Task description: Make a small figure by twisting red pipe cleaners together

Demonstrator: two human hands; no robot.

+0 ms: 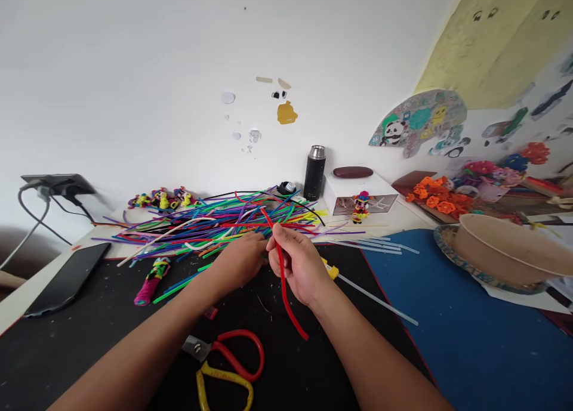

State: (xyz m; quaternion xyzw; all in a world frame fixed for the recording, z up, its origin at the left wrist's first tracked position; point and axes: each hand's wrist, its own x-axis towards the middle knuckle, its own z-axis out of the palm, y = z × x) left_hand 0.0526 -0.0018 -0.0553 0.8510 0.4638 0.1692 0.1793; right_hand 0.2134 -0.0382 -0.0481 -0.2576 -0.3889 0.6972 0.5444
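Now: right hand [298, 265] closed round red strand [289, 306] at mid-length, over the mat [67, 351], both ends free. Left hand [239, 259] curled at pile [201, 223] edge, grip unclear. Strand looks light, bendy, probably springy; best pinched mid-length

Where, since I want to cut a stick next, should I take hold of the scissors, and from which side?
By the red and yellow handle loops of the scissors, coming down from above on the right. They lie flat on the black mat, loops rightward, metal blades pointing left.
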